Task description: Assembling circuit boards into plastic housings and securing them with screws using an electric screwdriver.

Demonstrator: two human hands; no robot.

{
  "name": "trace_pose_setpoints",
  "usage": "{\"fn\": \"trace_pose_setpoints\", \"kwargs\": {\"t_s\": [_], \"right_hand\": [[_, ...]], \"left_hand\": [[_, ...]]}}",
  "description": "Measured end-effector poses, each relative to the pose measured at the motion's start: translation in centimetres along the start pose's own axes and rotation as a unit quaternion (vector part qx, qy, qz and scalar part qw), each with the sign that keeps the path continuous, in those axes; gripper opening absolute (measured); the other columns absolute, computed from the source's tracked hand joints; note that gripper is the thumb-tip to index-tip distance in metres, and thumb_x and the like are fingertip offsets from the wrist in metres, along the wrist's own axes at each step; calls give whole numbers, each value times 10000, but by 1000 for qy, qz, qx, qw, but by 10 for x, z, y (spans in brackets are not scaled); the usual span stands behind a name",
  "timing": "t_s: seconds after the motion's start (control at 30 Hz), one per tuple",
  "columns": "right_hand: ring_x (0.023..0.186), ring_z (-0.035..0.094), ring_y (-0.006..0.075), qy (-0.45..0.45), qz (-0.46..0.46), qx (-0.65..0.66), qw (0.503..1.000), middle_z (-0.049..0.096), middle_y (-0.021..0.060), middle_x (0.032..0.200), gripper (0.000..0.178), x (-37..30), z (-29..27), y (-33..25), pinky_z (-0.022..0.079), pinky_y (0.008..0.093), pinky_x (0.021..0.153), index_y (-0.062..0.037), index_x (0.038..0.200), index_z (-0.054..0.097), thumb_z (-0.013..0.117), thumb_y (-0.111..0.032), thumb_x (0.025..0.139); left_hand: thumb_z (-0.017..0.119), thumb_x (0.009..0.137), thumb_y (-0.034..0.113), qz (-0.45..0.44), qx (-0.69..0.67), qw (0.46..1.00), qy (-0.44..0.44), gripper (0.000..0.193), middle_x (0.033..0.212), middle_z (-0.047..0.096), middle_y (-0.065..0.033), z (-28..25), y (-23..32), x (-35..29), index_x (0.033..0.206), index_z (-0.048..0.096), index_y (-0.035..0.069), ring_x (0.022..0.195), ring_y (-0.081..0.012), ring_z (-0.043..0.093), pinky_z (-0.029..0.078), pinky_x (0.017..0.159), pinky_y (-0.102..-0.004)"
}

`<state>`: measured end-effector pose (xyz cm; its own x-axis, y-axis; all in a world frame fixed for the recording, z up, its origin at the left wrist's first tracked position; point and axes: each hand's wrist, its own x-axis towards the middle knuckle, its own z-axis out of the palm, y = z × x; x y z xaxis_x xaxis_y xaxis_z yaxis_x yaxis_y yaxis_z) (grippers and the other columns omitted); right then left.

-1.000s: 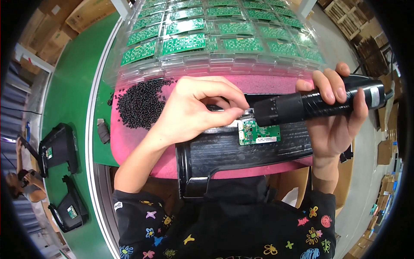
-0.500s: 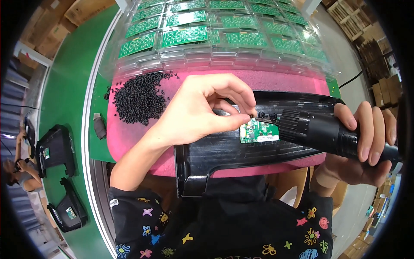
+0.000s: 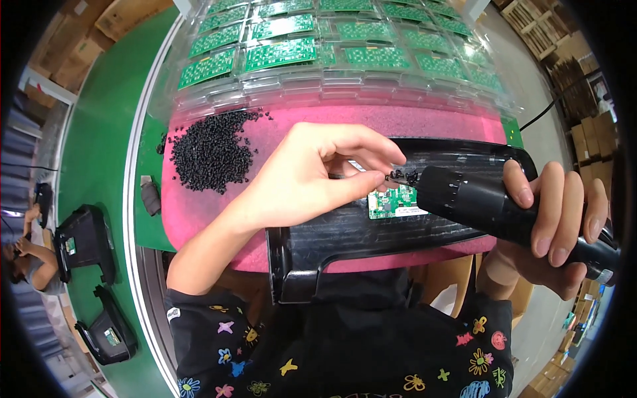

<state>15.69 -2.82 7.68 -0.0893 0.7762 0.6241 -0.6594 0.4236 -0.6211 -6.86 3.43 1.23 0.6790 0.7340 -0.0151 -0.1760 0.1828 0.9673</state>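
My right hand is wrapped round a black electric screwdriver, which lies nearly level with its bit pointing left. My left hand is closed in a pinch beside the bit, with small black screws at its fingertips. The exact hold on each screw is too small to make out. Beneath both hands rests a black plastic housing, a green circuit board inside it. The screwdriver's head covers the board's right end.
A pile of black screws lies on the pink mat at the left. Clear trays of green boards stand behind. On the green table sit two more housings; a person is at the far left.
The screwdriver's head has shifted slightly left and up, its rear end tilting lower with my right hand. My left hand has moved a little and stays pinched near the bit.
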Motion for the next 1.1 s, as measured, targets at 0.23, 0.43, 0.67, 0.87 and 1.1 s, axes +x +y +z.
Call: {"fn": "trace_pose_setpoints", "kwargs": {"t_s": [0.23,0.43,0.67,0.87,1.1], "right_hand": [[724,527,66,-82,67,-61,993,557,-87,717,348,10,-13,-7,339,318,841,-191,967,480,747,-146,748],[724,514,77,-27,100,-97,990,540,-79,735,332,17,-10,-1,342,327,835,-196,1018,463,719,-192,807],[643,470,76,32,115,-153,981,489,-70,722,319,30,-18,-23,358,321,801,-151,1070,452,640,-271,841],[632,456,97,66,173,-260,948,476,-9,720,263,32,-49,-20,509,365,896,-48,1070,484,566,-212,880],[631,459,96,90,209,-303,925,477,-1,716,246,32,-54,-12,523,361,883,-46,1044,481,561,-202,872]], "left_hand": [[662,820,-79,93,150,984,-5,236,971,704,-110,0,-2,6,1053,675,-48,886,-160,686,559,810,-284],[744,722,-15,304,374,876,3,222,879,678,-139,2,-9,20,931,671,-22,818,-303,671,546,707,-335],[738,696,-53,332,459,822,54,175,791,661,-109,8,-2,32,851,666,-13,757,-253,673,538,663,-327],[679,766,-53,255,399,880,42,97,805,666,-127,-4,-3,30,855,648,-32,738,-260,664,527,674,-324],[689,796,40,202,364,907,-66,107,841,667,-103,-4,-14,31,879,643,-8,783,-279,642,521,689,-353]]}}
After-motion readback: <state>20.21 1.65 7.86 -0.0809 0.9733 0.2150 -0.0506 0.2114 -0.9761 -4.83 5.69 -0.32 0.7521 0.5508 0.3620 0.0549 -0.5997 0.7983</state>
